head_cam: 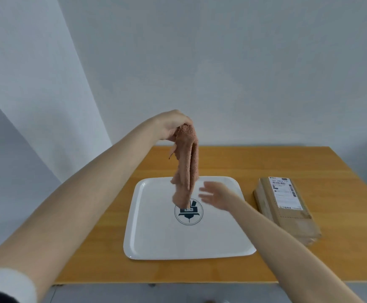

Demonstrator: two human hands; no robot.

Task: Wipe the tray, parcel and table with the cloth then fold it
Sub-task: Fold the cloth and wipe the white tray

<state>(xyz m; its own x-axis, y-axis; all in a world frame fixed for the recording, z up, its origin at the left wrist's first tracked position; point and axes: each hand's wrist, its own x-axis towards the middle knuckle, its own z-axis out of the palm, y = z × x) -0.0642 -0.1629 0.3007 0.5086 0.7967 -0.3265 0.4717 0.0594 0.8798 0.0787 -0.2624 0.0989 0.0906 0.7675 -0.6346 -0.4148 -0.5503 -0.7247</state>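
The left hand (pixel 171 125) hovered high above the wooden bench (pixel 254 162). Its fingers were bunched round the top of the pinkish-brown cloth (pixel 185 162), pinching it. The cloth hung in loose folds over the white tray (pixel 156 237), from the tray's 12 o'clock edge down toward the dark round emblem (pixel 188 217) at its centre. The right hand (pixel 216 194), blurred, was above the tray at about 1 o'clock from the emblem, just beside the cloth's lower end. Its fingers (pixel 206 190) were straight and spread, holding nothing. Whether they touched the cloth could not be told. The brown parcel (pixel 285 206) lay flat on the bench at 3 o'clock from the tray, near but apart, with its white label (pixel 284 193) facing up.
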